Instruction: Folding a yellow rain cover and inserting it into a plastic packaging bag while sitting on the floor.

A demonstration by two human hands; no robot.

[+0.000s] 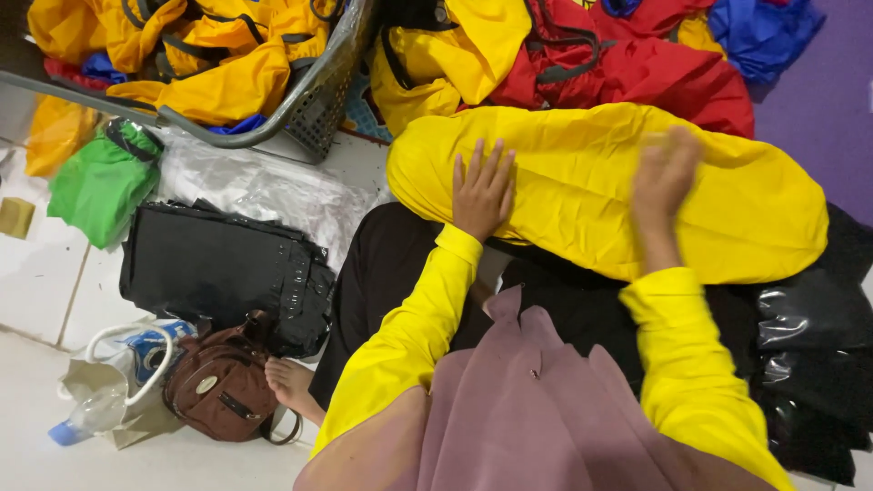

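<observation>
A long yellow puffed fabric piece (582,191) lies across my lap, over black cloth (391,264). My left hand (482,189) rests flat on its left part, fingers spread. My right hand (662,186) is blurred, held edge-on over the middle of the yellow fabric, and appears to touch it. Both arms wear yellow sleeves; neither hand grips anything.
A grey basket (314,100) at top left holds yellow garments. Red, yellow and blue garments (627,55) pile behind. On the floor at left lie a green bag (100,182), black plastic bags (218,268), a brown handbag (218,386) and a white bag with a bottle (109,391).
</observation>
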